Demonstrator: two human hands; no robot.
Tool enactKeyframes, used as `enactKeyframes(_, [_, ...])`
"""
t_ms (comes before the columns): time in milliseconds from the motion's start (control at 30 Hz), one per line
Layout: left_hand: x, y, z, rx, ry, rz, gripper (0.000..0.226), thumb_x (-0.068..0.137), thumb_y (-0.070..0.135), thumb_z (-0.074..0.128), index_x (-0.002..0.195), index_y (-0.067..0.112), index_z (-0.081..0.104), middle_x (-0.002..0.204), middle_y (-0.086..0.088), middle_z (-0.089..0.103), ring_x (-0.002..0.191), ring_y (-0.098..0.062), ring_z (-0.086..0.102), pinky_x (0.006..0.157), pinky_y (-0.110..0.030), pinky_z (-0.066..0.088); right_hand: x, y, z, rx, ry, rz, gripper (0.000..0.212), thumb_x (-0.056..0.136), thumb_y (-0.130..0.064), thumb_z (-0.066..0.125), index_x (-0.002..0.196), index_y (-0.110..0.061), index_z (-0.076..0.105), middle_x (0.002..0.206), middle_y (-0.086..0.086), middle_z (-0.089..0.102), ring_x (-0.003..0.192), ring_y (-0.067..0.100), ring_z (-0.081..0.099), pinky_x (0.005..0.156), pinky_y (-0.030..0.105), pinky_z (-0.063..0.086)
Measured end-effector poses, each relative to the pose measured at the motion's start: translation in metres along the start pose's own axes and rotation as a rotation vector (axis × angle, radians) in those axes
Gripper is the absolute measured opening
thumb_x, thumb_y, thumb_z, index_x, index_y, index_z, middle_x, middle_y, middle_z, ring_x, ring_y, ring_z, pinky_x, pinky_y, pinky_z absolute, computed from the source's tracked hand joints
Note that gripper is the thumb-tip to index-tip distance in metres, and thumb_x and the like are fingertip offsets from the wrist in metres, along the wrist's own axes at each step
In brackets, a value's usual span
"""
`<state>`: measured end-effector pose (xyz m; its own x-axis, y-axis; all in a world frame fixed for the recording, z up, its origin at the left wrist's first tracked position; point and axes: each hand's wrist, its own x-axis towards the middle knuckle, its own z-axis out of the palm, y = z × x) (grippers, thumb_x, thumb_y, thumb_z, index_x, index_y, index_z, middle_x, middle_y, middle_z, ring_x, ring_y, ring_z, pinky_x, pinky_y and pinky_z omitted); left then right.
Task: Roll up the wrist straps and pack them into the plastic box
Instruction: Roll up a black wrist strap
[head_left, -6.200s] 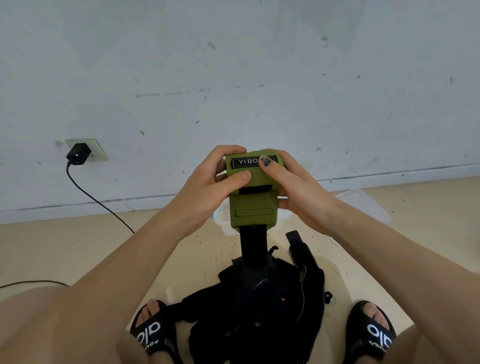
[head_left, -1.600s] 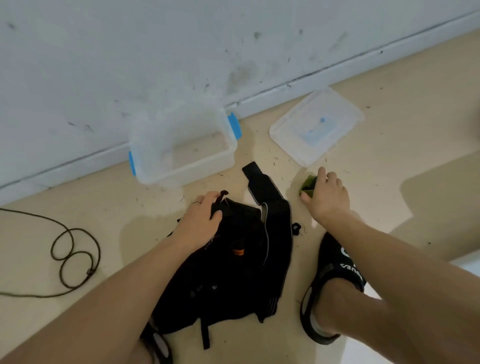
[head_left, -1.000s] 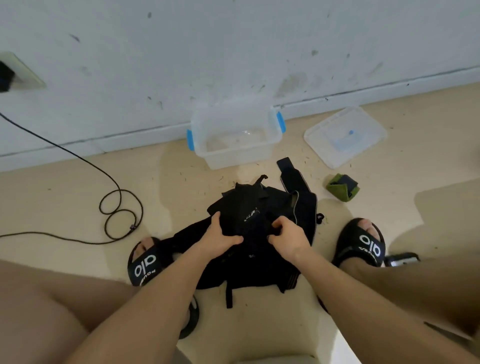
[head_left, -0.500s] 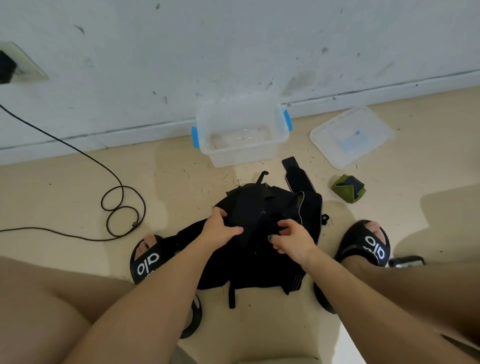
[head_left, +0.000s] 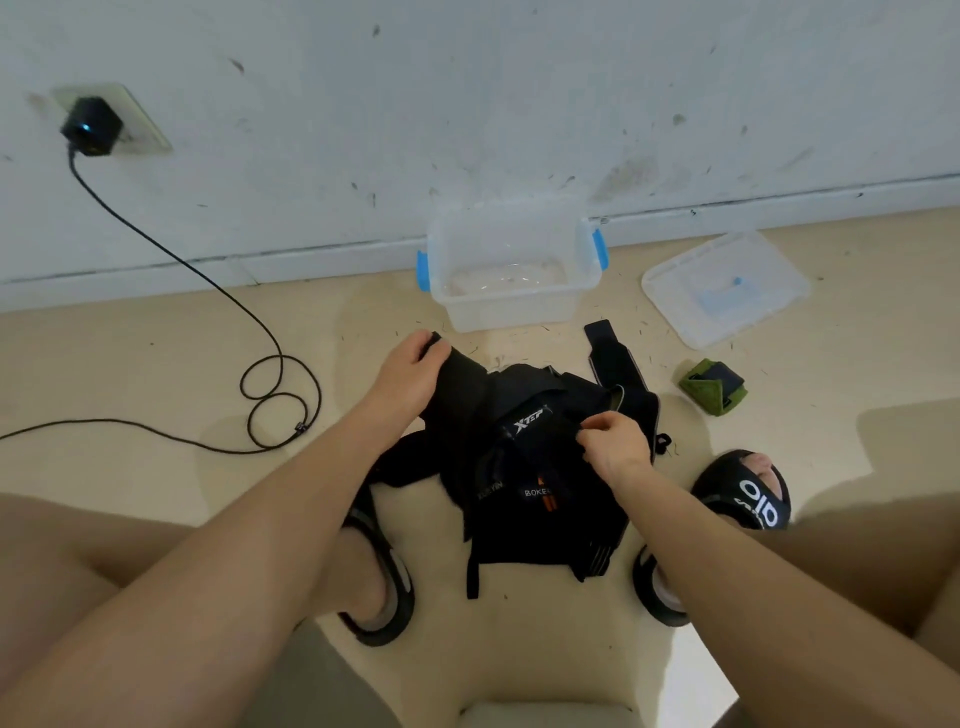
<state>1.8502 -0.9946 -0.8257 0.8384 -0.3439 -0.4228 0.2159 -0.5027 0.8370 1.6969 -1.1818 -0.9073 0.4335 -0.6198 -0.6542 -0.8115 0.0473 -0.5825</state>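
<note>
- Sitting over the pile of black wrist straps (head_left: 530, 467) on the floor, we take it as our landmark.
- Beyond the pile, against the wall, stands the plastic box (head_left: 511, 306); its lid (head_left: 724, 288) lies further right.
- Our left hand (head_left: 410, 374) grips a black strap's end (head_left: 457, 379) at the pile's far left.
- Our right hand (head_left: 615, 444) pinches fabric at the pile's right side.
- Right of the pile lies the rolled green strap (head_left: 714, 387).

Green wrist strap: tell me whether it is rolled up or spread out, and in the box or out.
Rolled up and out. The green wrist strap lies as a compact bundle on the floor, right of the plastic box.
</note>
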Motion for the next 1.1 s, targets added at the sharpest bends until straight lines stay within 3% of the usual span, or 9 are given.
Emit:
enactKeyframes(100, [-0.009,0.007,-0.009,-0.117,-0.015,-0.031,0.023,0.106,0.033,0.049,0.091,0.016,0.055,0.093,-0.007,0.056,0.089,-0.022,0.057,0.078,-0.038,0.045,-0.011,-0.010,0.003,0.152,-0.055,-0.046,0.033,0.091,-0.021,0.069,0.123,-0.017,0.064,0.104,0.006,0.070,0.097,0.026,0.069,0.095,0.044,0.058])
enactKeyframes(233, [-0.019,0.019,-0.003,-0.330,-0.025,-0.061,0.018,0.108,0.028,0.048,0.097,0.017,0.059,0.097,-0.005,0.064,0.091,-0.019,0.062,0.077,-0.033,0.048,-0.050,-0.063,0.001,0.387,-0.593,-0.069,0.049,0.098,-0.053,0.059,0.130,-0.015,0.063,0.115,0.007,0.075,0.109,0.023,0.069,0.103,0.039,0.052])
enactKeyframes(333, [-0.025,0.035,0.002,-0.466,-0.025,-0.062,0.018,0.109,0.025,0.047,0.109,0.015,0.062,0.099,-0.003,0.070,0.089,-0.016,0.067,0.077,-0.030,0.055,-0.076,-0.097,-0.007,0.321,-0.766,-0.217,0.058,0.100,-0.058,0.054,0.134,-0.012,0.063,0.120,0.012,0.074,0.110,0.026,0.072,0.102,0.039,0.053])
enactKeyframes(433, [-0.030,0.040,0.003,-0.475,-0.022,-0.049,0.018,0.109,0.025,0.047,0.112,0.015,0.062,0.101,-0.004,0.070,0.092,-0.017,0.068,0.080,-0.033,0.056,-0.093,-0.118,-0.025,0.339,-0.754,-0.307,0.048,0.102,-0.052,0.055,0.128,-0.013,0.064,0.101,0.008,0.077,0.088,0.019,0.074,0.090,0.034,0.057])
enactKeyframes(600, [-0.035,0.047,0.012,-0.540,-0.040,-0.053,0.027,0.109,0.030,0.046,0.121,0.010,0.059,0.121,-0.013,0.069,0.110,-0.027,0.070,0.090,-0.039,0.061,-0.099,-0.119,-0.027,0.105,-0.547,-0.487,0.029,0.098,-0.021,0.068,0.127,-0.021,0.066,0.110,0.004,0.078,0.102,0.022,0.076,0.096,0.046,0.059])
enactKeyframes(767, [-0.048,0.038,0.025,-0.220,-0.341,-0.037,0.060,0.102,0.069,0.028,0.128,0.025,0.061,0.128,-0.005,0.070,0.118,-0.021,0.067,0.105,-0.037,0.051,-0.097,-0.122,-0.043,0.715,-0.375,-0.314,0.025,0.102,-0.011,0.057,0.125,-0.005,0.067,0.114,0.020,0.075,0.111,0.037,0.071,0.093,0.047,0.060])
enactKeyframes(833, [-0.054,0.021,0.030,-0.034,-0.516,-0.018,0.072,0.089,0.082,0.042,0.137,0.030,0.059,0.134,0.007,0.067,0.124,-0.015,0.062,0.112,-0.036,0.043,-0.095,-0.126,-0.058,0.871,-0.350,-0.246,0.026,0.103,-0.015,0.055,0.125,-0.004,0.065,0.116,0.022,0.074,0.109,0.038,0.072,0.092,0.048,0.060])
enactKeyframes(967, [-0.059,-0.007,0.031,0.390,-0.664,0.125,0.032,0.093,0.041,0.071,0.122,0.028,0.068,0.118,0.008,0.072,0.113,-0.012,0.067,0.100,-0.028,0.051,-0.090,-0.129,-0.085,1.007,-0.287,-0.234,0.029,0.104,-0.016,0.055,0.128,-0.005,0.065,0.115,0.017,0.075,0.101,0.033,0.075,0.086,0.047,0.062])
enactKeyframes(1100, [-0.056,-0.024,0.021,0.327,-0.613,0.054,0.016,0.102,0.020,0.061,0.115,0.014,0.069,0.117,-0.009,0.072,0.110,-0.020,0.069,0.098,-0.035,0.055,-0.088,-0.124,-0.097,1.063,-0.197,-0.206,0.023,0.104,-0.014,0.054,0.123,-0.007,0.067,0.107,0.014,0.078,0.087,0.027,0.078,0.068,0.036,0.063])
